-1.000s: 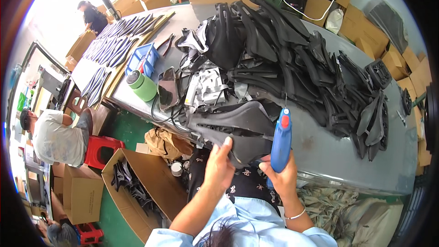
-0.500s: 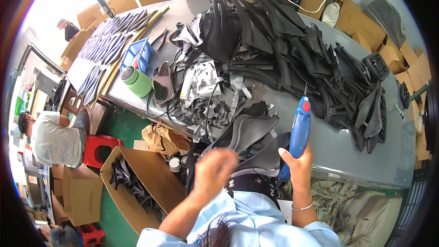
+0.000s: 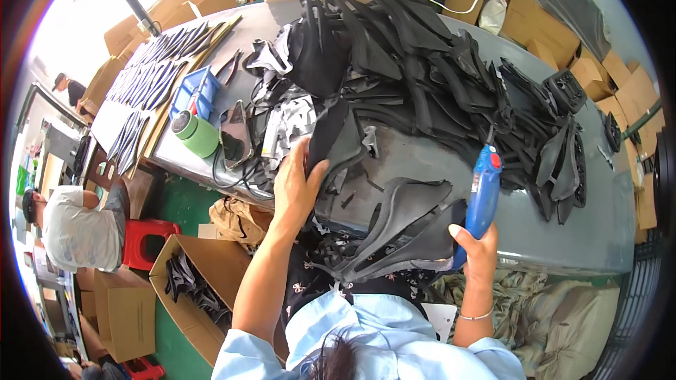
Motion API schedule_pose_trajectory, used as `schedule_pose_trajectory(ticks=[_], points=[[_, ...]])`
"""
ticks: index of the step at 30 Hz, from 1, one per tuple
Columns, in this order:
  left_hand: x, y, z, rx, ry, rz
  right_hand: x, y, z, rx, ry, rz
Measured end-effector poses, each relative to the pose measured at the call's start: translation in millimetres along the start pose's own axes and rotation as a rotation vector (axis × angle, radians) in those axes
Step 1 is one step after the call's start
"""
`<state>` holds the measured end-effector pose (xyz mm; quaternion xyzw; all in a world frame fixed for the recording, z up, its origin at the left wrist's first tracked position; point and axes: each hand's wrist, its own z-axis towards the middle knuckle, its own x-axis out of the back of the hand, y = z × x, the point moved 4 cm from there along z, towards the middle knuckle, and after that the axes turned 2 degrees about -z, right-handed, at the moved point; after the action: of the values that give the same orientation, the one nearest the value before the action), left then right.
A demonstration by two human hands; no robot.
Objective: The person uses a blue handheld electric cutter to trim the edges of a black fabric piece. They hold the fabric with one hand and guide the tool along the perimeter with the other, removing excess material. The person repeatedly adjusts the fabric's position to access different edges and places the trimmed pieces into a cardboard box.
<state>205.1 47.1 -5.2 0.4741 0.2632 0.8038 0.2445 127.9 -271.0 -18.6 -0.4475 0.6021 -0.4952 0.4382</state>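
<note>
Hands (image 3: 295,184) well apart, left farther forward

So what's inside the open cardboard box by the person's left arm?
Inside the cardboard box there's a jumble of thin, dark pieces. They cover the bottom, so anything lying underneath them can't be seen.

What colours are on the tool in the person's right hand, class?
The tool is mainly blue with a red part; the head view shows it best.
</note>
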Motion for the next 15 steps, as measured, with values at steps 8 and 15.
schedule_pose_trajectory(ticks=[8,15], points=[[2,58,-46,0.204,-0.484,-0.602,-27,-5,-8,-0.033,-0.27,-0.08],[25,57,-64,0.182,-0.638,-0.302,-66,-13,-18,0.138,-0.502,-0.281]])
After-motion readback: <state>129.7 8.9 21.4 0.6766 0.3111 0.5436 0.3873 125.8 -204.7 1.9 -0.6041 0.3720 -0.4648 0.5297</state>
